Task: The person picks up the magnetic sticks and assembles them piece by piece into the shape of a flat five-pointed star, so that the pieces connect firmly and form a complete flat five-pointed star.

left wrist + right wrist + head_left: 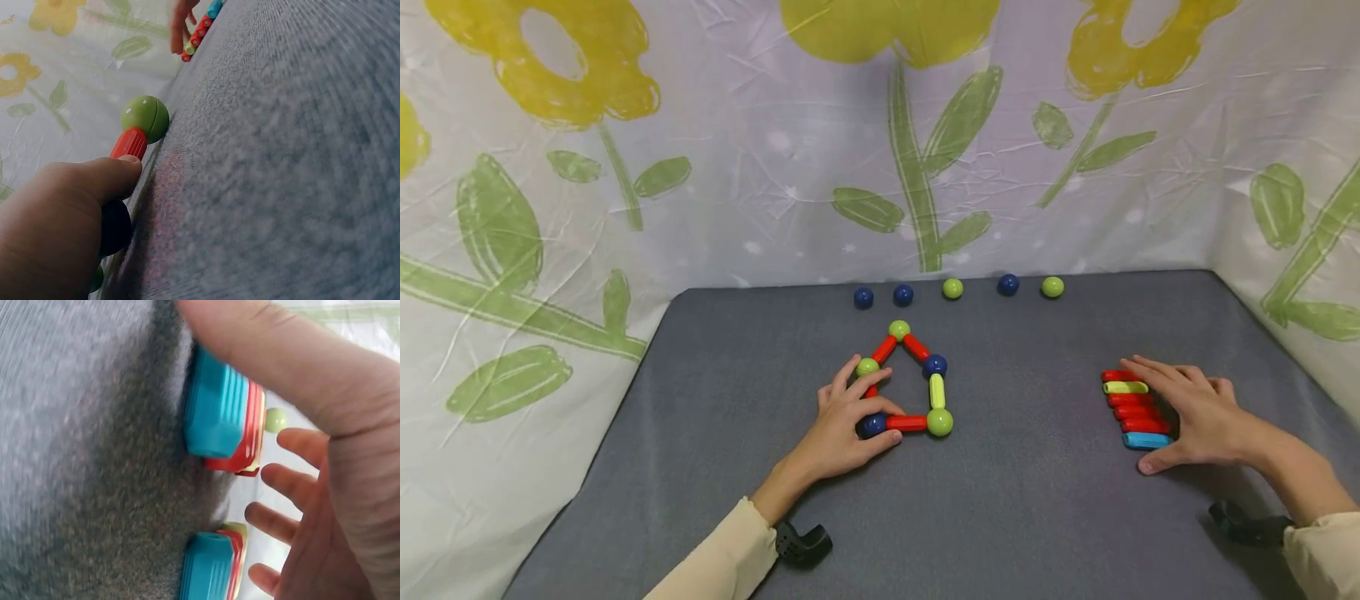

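Note:
A house-shaped outline of magnetic rods and balls lies on the grey cloth, with a red rod [907, 423] along its near side and a yellow-green rod [937, 392] on the right. At its near left corner, my left hand [850, 421] holds the outline, thumb and index finger about a dark blue ball [873, 426]. The left wrist view shows that thumb against the red rod, beside a green ball [145, 117]. My right hand [1202, 412] arches with spread fingers over a row of rods, whose nearest is a blue rod [1147, 441]. The right wrist view shows a second blue rod [206, 567] partly hidden.
Along the cloth's far edge stand several loose balls, among them a blue ball [1008, 285] and a green ball [1052, 287]. Behind them hangs a white flower-printed curtain [737, 167], which also encloses both sides. The grey cloth [1030, 500] covers the work surface.

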`<act>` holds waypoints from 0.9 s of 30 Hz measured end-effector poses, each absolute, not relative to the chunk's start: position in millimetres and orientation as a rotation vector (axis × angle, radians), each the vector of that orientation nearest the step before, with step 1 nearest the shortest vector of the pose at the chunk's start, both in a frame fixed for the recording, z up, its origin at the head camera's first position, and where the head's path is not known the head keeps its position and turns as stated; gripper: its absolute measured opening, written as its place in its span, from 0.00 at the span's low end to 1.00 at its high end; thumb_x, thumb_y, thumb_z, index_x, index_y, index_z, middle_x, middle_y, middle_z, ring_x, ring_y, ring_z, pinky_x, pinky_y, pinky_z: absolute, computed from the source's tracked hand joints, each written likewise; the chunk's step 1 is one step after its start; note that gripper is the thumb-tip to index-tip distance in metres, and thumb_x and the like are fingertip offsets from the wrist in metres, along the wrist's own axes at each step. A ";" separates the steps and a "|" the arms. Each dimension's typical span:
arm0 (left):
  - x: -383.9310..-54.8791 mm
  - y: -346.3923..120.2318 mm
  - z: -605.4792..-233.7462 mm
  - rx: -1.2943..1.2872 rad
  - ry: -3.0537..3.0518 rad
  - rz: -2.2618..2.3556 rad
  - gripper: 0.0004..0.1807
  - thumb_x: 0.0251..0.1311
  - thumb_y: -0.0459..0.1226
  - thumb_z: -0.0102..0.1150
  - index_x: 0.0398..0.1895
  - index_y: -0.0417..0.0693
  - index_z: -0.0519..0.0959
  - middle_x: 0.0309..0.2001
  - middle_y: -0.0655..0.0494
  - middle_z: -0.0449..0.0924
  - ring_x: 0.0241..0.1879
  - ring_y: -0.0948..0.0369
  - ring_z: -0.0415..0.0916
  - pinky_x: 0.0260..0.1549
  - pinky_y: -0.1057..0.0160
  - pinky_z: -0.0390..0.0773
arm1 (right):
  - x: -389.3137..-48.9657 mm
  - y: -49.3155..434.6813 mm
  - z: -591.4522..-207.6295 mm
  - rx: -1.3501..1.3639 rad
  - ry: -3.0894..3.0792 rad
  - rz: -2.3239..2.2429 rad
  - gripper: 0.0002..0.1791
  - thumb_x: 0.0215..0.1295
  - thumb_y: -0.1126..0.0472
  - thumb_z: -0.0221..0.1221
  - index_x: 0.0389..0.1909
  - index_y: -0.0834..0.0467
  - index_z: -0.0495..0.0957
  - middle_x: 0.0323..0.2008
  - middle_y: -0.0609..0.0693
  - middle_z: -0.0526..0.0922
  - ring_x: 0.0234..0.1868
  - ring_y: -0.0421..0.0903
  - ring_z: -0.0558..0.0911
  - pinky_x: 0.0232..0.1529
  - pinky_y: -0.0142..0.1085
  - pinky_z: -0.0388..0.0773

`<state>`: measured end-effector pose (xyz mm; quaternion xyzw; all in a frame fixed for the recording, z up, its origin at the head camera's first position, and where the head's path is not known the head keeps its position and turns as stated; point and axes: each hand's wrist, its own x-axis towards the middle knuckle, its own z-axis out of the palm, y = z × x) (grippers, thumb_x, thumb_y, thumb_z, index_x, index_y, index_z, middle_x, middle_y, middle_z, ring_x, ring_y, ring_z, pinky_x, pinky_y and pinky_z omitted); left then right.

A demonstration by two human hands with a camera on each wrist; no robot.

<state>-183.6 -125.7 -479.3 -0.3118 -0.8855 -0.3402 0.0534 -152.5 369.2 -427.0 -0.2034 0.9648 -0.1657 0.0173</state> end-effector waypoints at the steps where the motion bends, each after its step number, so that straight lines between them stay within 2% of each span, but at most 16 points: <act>1: -183.7 -126.0 -479.2 -0.946 -2.693 -1.033 0.09 0.60 0.50 0.71 0.43 0.67 0.87 0.75 0.52 0.67 0.81 0.38 0.39 0.63 0.32 0.49 | -153.5 370.6 -427.5 -0.620 2.984 -0.514 0.74 0.30 0.35 0.82 0.81 0.50 0.52 0.74 0.65 0.61 0.63 0.64 0.62 0.46 0.57 0.49; 7: -183.7 -126.7 -479.7 -0.945 -2.710 -1.021 0.09 0.60 0.51 0.70 0.43 0.67 0.86 0.75 0.53 0.67 0.81 0.39 0.38 0.63 0.33 0.50 | -160.0 373.7 -429.2 -0.609 2.987 -0.539 0.65 0.32 0.34 0.81 0.75 0.49 0.64 0.70 0.61 0.68 0.61 0.59 0.62 0.46 0.54 0.48; 13: -183.4 -126.5 -478.3 -0.943 -2.714 -1.018 0.09 0.61 0.51 0.70 0.43 0.67 0.87 0.75 0.53 0.67 0.81 0.39 0.38 0.63 0.33 0.50 | -164.5 364.0 -430.7 -0.617 3.010 -0.559 0.62 0.33 0.33 0.80 0.73 0.49 0.67 0.68 0.59 0.71 0.59 0.57 0.65 0.48 0.55 0.49; 27: -182.8 -126.2 -477.0 -0.939 -2.717 -1.022 0.09 0.60 0.51 0.70 0.43 0.67 0.87 0.75 0.53 0.67 0.81 0.39 0.38 0.64 0.32 0.49 | -207.6 311.3 -435.5 -0.626 2.967 -0.622 0.61 0.41 0.31 0.76 0.76 0.50 0.63 0.72 0.59 0.67 0.62 0.59 0.64 0.48 0.53 0.52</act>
